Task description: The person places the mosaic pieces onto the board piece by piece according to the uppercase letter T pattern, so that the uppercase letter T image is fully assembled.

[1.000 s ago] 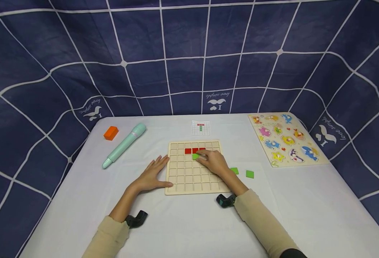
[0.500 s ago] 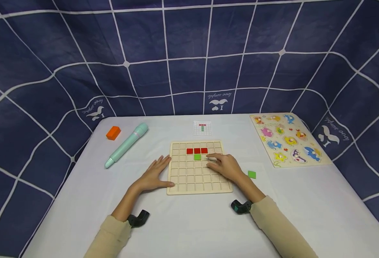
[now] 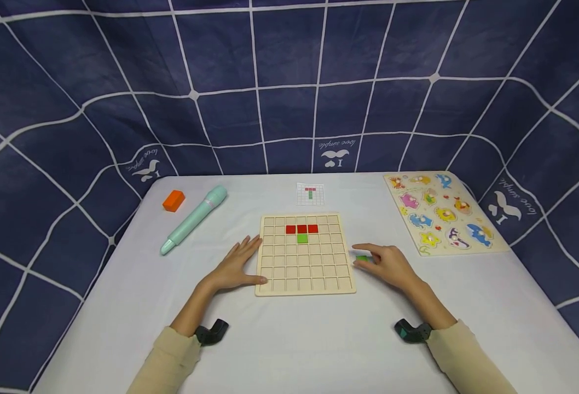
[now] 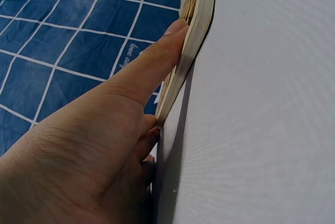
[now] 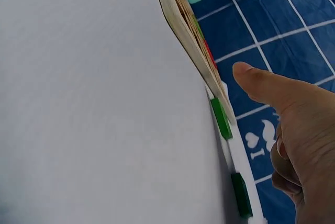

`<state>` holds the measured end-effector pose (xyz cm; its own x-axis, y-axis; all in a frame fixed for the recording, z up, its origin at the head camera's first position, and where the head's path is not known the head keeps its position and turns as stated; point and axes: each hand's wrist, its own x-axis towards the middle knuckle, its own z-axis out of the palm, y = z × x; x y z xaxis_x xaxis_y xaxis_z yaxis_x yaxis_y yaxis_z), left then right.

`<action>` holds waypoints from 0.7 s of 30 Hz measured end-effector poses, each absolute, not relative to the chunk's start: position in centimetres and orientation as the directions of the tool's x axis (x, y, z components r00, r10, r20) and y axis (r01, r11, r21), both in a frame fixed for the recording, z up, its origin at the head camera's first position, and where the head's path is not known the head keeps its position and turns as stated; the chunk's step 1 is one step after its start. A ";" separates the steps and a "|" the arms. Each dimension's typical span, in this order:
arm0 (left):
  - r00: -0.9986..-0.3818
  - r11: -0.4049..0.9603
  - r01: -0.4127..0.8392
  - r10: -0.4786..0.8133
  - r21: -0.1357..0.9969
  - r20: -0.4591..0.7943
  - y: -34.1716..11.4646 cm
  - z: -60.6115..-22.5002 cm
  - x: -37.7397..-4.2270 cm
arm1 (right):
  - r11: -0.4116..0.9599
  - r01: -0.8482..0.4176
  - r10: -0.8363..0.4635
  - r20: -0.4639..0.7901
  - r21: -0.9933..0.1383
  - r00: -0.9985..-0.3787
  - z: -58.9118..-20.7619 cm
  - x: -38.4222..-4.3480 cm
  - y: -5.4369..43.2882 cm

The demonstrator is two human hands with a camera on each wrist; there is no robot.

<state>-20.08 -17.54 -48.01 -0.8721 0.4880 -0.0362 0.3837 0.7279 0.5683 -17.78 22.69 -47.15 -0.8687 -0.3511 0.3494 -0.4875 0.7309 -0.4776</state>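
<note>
A wooden grid board (image 3: 279, 273) lies mid-table, with a row of three red tiles (image 3: 291, 229) in it and one green tile (image 3: 302, 238) below the middle red one. My left hand (image 3: 232, 268) is spread along the board's left side, with the thumb on its lower left corner. Just right of the board, my right hand (image 3: 390, 266) hovers with thumb and index finger apart, holding nothing. A loose green tile (image 3: 362, 258) shows between them. The right wrist view has two loose green tiles, a nearer one (image 5: 241, 195) and another by the board (image 5: 221, 118); the hand hides one from the head view.
Behind the board lies a small printed pattern card (image 3: 311, 194). At the left are an orange block (image 3: 173, 201) and a mint-green microphone-shaped object (image 3: 193, 220). An animal puzzle board (image 3: 442, 213) lies at the back right. A dark blue checked cloth (image 3: 289, 65) hangs behind the table.
My right hand has let go of the green tile in the board and moved right, off the board, over the loose green tiles. My left hand has stayed at the board's left side.
</note>
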 end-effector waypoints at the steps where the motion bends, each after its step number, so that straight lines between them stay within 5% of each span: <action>1: -0.872 0.729 0.383 0.488 0.567 -0.037 -17.5 -48.0 -20.1 | 0.735 -0.484 -0.347 0.350 -0.475 -0.870 -47.2 -17.6 23.0; 21: -0.869 0.726 0.391 0.494 0.566 -0.034 -17.6 -48.1 -20.2 | 0.769 -0.443 -0.325 0.314 -0.461 -0.892 -47.9 -17.2 24.3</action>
<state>-20.15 -17.58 -48.07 -0.8688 0.4940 -0.0343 0.3905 0.7261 0.5659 -17.18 24.27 -47.89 -0.8918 -0.3253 0.3144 -0.4429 0.7692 -0.4606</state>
